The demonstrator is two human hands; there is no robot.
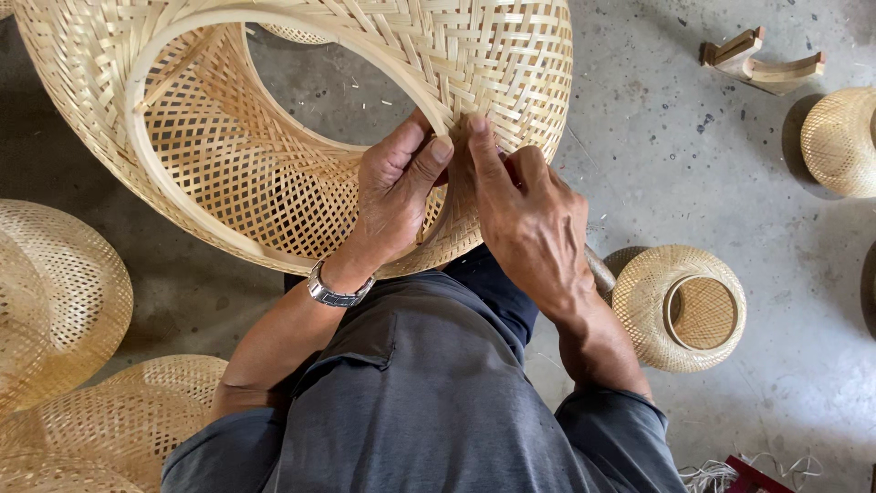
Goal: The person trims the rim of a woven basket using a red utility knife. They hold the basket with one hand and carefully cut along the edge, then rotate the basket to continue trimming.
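A large woven bamboo basket-like shade (228, 164) lies tilted on my lap, its round opening ringed by a pale bamboo hoop (137, 155). My left hand (397, 187), with a metal watch at the wrist, reaches inside the opening and pinches the rim with thumb and fingers. From outside, my right hand (525, 215) presses the same spot of the rim, thumb against the weave. Something red shows under its fingers; I cannot tell what it is.
Smaller woven bamboo shades stand on the concrete floor: one (680, 306) at my right knee, one (839, 141) at the far right, several (64, 301) at the left. A curved wooden piece (762, 59) lies at top right. Loose fibre strands and a red object (753, 475) lie at bottom right.
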